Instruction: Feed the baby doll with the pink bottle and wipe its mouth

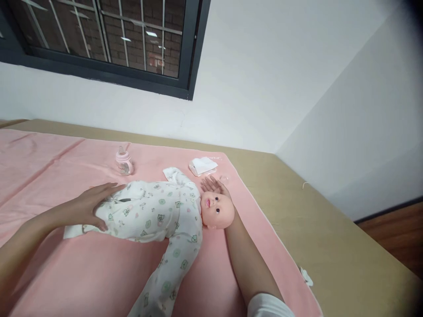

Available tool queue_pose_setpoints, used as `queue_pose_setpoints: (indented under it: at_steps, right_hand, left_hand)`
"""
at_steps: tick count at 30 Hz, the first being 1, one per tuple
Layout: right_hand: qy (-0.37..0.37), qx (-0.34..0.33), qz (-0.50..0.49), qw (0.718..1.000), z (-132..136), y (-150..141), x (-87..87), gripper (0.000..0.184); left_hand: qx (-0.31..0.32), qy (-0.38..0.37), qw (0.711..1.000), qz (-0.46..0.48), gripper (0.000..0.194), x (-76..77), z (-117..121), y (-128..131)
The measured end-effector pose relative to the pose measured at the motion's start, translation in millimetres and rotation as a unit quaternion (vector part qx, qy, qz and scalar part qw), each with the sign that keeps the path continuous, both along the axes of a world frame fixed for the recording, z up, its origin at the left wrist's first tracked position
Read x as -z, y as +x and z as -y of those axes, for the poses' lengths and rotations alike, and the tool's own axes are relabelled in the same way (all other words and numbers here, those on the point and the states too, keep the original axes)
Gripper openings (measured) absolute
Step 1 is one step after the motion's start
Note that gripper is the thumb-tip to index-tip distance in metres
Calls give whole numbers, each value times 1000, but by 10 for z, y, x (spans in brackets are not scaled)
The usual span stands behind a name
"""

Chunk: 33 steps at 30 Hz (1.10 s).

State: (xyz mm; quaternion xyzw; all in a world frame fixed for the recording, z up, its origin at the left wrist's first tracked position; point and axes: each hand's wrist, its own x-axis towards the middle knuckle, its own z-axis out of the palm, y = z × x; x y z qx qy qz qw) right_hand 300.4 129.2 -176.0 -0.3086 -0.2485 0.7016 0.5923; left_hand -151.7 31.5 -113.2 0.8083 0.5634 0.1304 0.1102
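A baby doll in a white onesie with a green and brown animal print lies face up on a pink blanket, its head towards the right. My left hand rests over the doll's lower body, thumb and fingers spread across the cloth. Beyond the doll's head, my right hand lies palm up with its fingers stretched out. Its wrist and forearm pass beside and partly behind the head; whether they bear its weight I cannot tell. One long sleeve reaches towards the front edge of the view.
A pink baby bottle stands on the blanket behind the doll. Near my right hand are a pack of white tissues and a small clear item. A small white object lies at the blanket's right edge. Behind rise a white wall and a barred window.
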Motion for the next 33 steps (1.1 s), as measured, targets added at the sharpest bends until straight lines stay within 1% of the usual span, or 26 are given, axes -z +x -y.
queue_pose_setpoints:
  at_steps: [2,4,6,9,13,15,18,20,23,26,29,31,32,33]
  right_hand:
    - [-1,-2,-2,1000,-45,39,5,32]
    - [-14,1,3,1000,-128,99,-1,29]
    - [-28,4,8,1000,-239,166,-10,26]
    - [-38,-8,15,999,-398,227,-31,24]
    - [-17,-46,30,998,-522,203,-66,26]
    - [-3,-56,36,998,-556,177,-78,27]
    - [7,-65,45,997,-582,167,-105,28]
    - [16,-67,46,997,-575,184,-161,29]
    - [52,-62,53,995,-520,230,-347,27]
    - [119,-24,111,986,-419,263,-645,22]
    - [186,1,229,956,-265,246,-984,28]
    - [213,28,303,929,-118,197,-1202,27]
    - [221,33,327,918,-31,161,-1304,26]
    - [233,25,347,908,65,118,-1400,24]
  left_hand:
    - [4,-1,1000,15,96,3,-16,-4]
    - [8,6,1000,23,85,-60,-24,24]
    - [8,26,999,30,74,-188,-29,95]
    - [17,39,998,35,65,-435,-50,264]
    - [63,8,998,6,59,-726,-124,523]
    - [81,-3,997,-1,58,-836,-163,653]
    - [99,7,995,3,53,-967,-204,850]
    - [112,15,994,12,50,-1033,-222,978]
    - [129,32,990,36,48,-1088,-242,1154]
    - [154,45,984,75,45,-1091,-256,1311]
    - [162,61,977,124,42,-1066,-258,1447]
    - [154,79,972,156,40,-1053,-251,1518]
    - [150,87,970,171,39,-1050,-245,1546]
    - [146,91,968,185,39,-1047,-239,1571]
